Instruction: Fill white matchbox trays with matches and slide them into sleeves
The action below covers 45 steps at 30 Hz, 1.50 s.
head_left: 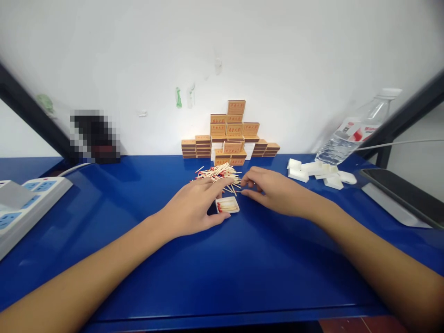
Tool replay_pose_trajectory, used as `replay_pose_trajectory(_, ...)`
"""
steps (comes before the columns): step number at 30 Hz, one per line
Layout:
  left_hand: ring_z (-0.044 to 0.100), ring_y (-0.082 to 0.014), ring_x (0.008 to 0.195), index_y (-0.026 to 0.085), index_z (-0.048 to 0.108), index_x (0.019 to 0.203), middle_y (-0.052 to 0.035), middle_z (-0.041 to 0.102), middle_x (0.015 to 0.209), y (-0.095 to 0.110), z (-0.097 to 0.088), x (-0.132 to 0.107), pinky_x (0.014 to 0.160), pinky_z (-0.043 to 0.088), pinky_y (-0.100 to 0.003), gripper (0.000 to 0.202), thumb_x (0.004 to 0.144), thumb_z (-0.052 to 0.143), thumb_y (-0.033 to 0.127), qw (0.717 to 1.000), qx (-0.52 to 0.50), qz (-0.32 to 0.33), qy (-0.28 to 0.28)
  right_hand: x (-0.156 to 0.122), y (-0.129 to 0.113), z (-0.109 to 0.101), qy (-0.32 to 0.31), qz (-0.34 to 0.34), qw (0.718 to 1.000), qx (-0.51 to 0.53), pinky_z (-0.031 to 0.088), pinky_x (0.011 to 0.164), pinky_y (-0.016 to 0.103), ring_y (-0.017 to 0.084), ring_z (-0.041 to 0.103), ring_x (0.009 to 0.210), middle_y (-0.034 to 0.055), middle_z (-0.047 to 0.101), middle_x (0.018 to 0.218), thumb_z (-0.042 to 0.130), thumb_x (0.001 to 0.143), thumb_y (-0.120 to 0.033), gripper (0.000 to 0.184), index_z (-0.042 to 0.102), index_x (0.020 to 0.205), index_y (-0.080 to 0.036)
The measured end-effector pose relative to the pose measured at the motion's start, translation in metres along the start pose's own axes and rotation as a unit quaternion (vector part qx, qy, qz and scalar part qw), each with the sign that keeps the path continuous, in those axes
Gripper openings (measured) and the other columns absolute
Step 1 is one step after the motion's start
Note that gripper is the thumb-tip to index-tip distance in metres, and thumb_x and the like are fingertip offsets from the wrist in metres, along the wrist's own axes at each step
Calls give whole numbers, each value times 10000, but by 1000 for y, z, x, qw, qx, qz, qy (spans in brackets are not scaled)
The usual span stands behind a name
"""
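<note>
A small white matchbox tray [237, 211] with several red-tipped matches [227, 206] in it lies on the blue table. My left hand [194, 203] curves round its left side, thumb along the near edge and index finger stretched over the far side; some fingertips are hidden. Just beyond the tray is a loose heap of matches [220, 172]. My right hand [270, 187] is at the heap's right edge, its thumb and index fingertips a little apart beside a loose match. I see nothing clearly held between them.
Yellow-brown matchboxes [235, 129] are stacked against the wall behind the heap. White empty-looking trays [316, 170], a leaning water bottle [357, 129] and a phone [405, 192] are on the right. A power strip [38, 199] lies left, near a pixelated dark object [95, 136].
</note>
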State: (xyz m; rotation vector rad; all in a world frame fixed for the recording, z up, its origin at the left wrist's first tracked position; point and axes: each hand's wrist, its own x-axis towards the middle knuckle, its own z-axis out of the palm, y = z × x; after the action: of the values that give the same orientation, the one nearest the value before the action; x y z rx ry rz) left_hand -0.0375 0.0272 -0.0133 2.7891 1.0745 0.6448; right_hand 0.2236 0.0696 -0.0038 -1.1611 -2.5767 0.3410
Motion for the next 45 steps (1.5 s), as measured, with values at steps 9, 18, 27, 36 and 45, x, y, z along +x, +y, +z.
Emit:
replay_pose_trajectory(9, 675, -291, 1118, 214, 395, 1525, -110, 715, 1217, 2, 2, -1, 948, 560, -465, 702, 922, 718, 375, 1000, 9, 4, -10, -2, -18, 1, -22, -29, 997, 70, 412, 711, 314, 184, 553, 784, 51, 628, 901, 495, 1051, -313, 193, 587, 925, -199)
replay_pose_trajectory(18, 668, -288, 1092, 197, 370, 1539, -97, 722, 1161, 2, 4, 0, 917, 561, -445, 742, 916, 734, 374, 1000, 9, 9, -1, 8, -18, 23, 116, 50, 991, 47, 332, 615, 294, 145, 490, 644, -6, 574, 732, 636, 954, -346, 207, 617, 810, -199)
replay_pose_trajectory(27, 652, -268, 1080, 221, 365, 1545, -52, 716, 1106, 2, 5, -2, 919, 552, -434, 741, 919, 732, 370, 1000, -2, 2, -3, 19, -16, 30, 47, 138, 989, 9, 335, 616, 303, 169, 544, 682, 30, 657, 810, 630, 983, -308, 194, 605, 823, -200)
replay_pose_trajectory(36, 661, -285, 1107, 218, 351, 1561, -90, 711, 1179, 2, 6, 0, 924, 556, -446, 747, 930, 716, 383, 1000, 12, -7, -12, 3, 3, 8, -2, 96, 995, 14, 438, 765, 343, 241, 636, 882, 101, 701, 1001, 488, 1043, -287, 192, 613, 928, -197)
replay_pose_trajectory(45, 656, -309, 1216, 201, 287, 1575, -133, 701, 1273, 3, 5, 0, 963, 565, -465, 812, 916, 734, 361, 1000, -10, -11, 7, -3, -28, 10, -13, -57, 992, 110, 422, 732, 306, 188, 564, 832, 55, 633, 953, 456, 1066, -239, 168, 552, 933, -205)
